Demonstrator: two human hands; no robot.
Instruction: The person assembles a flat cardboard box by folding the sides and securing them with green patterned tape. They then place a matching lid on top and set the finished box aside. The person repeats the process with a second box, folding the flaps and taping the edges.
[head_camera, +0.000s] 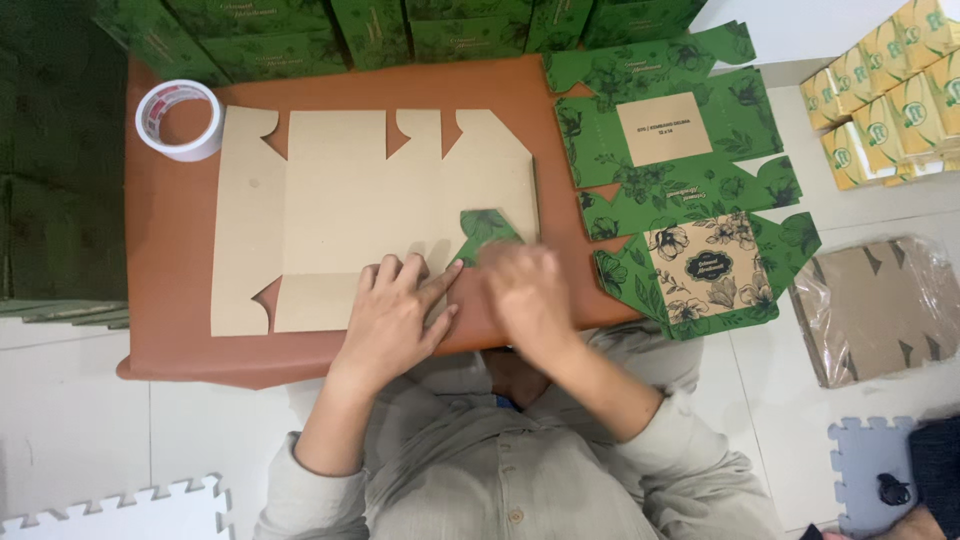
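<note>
Left hand (395, 312) lies flat, fingers spread, on the unfolded cardboard blank (350, 205); right hand (525, 290), blurred, apparently presses its green flap (485, 228). Tape roll (180, 120) sits well apart.

Bare brown desk (170, 300) lies open left of the flat cardboard sheet (350, 210), with only the tape roll (180, 120) sitting at the far corner. Green printed cartons (680, 170) crowd the right edge, and stacked green boxes (300, 30) wall off the back.
</note>
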